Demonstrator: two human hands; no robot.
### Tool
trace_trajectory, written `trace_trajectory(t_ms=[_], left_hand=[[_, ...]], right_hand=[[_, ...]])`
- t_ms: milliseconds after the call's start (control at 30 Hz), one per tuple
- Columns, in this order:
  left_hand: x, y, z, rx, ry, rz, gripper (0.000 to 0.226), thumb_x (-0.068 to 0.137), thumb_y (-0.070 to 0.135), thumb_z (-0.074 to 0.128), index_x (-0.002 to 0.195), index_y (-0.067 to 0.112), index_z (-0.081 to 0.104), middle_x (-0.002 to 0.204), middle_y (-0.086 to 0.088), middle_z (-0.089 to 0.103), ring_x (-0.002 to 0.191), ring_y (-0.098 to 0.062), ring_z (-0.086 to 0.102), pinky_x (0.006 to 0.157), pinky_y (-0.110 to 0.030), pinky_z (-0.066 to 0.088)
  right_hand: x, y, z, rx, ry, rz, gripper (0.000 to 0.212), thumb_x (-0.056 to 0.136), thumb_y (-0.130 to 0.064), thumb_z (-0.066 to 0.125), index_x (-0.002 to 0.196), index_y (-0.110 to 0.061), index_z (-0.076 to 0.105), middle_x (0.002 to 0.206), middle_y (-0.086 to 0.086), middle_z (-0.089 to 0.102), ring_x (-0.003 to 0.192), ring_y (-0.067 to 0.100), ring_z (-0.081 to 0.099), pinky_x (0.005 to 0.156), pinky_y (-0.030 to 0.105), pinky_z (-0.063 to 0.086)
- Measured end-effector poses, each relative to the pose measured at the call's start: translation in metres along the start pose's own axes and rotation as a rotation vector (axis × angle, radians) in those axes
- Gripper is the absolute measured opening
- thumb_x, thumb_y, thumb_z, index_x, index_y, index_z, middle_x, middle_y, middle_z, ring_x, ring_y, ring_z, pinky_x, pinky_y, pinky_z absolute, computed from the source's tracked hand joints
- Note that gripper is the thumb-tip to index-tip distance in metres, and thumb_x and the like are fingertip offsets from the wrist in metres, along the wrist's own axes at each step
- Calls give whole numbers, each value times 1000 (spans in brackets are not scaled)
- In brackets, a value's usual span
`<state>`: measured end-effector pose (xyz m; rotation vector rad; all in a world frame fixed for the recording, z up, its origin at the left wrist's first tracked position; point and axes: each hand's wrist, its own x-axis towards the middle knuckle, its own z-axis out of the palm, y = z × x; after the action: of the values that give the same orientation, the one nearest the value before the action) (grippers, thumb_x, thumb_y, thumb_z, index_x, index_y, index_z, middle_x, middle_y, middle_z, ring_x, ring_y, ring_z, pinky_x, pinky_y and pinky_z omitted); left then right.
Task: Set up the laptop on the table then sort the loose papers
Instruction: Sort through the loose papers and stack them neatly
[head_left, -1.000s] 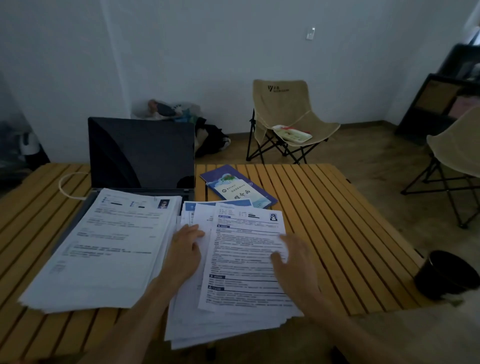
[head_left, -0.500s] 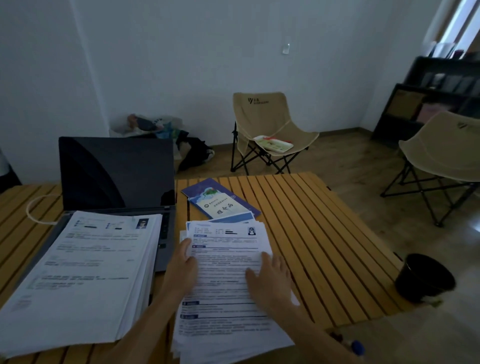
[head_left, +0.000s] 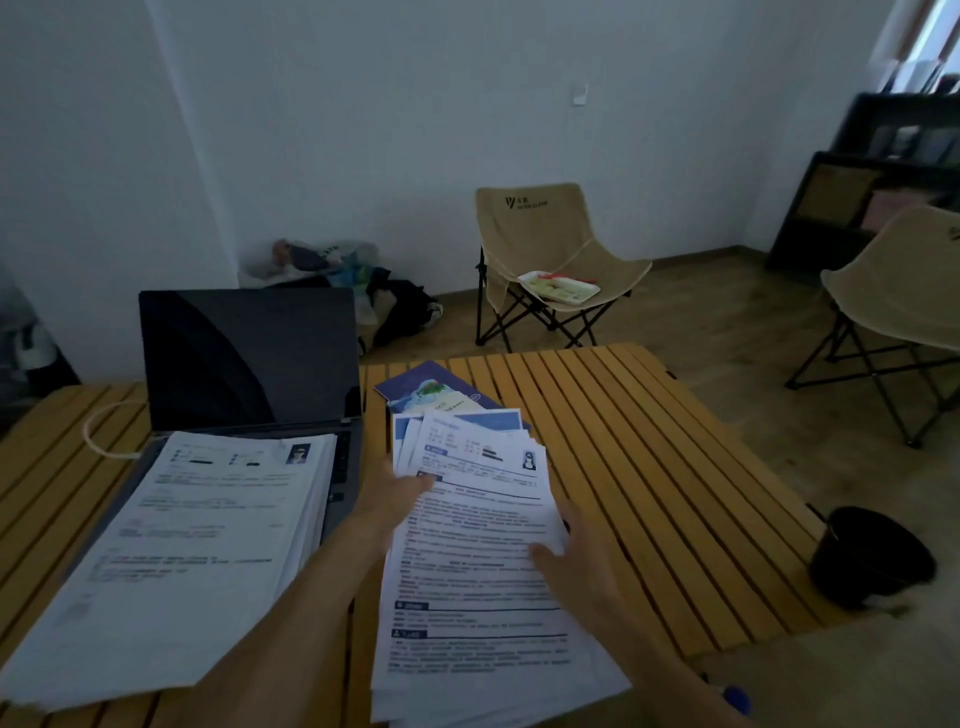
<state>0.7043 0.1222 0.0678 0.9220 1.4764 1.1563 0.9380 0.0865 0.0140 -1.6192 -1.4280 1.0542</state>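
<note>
Slat table (head_left: 623, 441) w/ laptop (head_left: 249, 358), chairs (head_left: 540, 249) behind

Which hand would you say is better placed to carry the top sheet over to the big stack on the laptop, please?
Probably the left hand: it already grips the top sheet at its left edge, on the side facing the big stack. The right hand lies at the sheet's far right edge.

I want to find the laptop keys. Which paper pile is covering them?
The big left pile: it lies over the laptop keyboard. The hands' pile sits on bare table slats.
</note>
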Motion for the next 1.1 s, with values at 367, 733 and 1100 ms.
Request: trace_trajectory(t_ms=[367,733,1100], left_hand=[[-47,132,-9,-104,-128,638,36,91,-1,61,126,6,60,117,-7,71,104,-25,69,83,-36,59],[-33,102,-22,76,-89,580,39,86,12,74,122,12,61,112,-5,73,101,-23,70,89,-51,56],[-30,102,-31,-43,-107,580,54,81,30,79,125,10,56,113,-8,72,102,-25,71,88,-48,57]], right_hand=[[12,-97,-80,410,-249,-275,36,81,-15,78,116,-9,71,117,8,73,107,29,70,90,46,56],[8,-53,-43,405,-312,-252,34,91,-6,69,125,-8,65,121,12,71,110,34,68,91,55,56],[9,-61,-42,355,-281,-273,51,75,-16,85,122,-17,65,116,4,73,109,22,69,87,42,60]])
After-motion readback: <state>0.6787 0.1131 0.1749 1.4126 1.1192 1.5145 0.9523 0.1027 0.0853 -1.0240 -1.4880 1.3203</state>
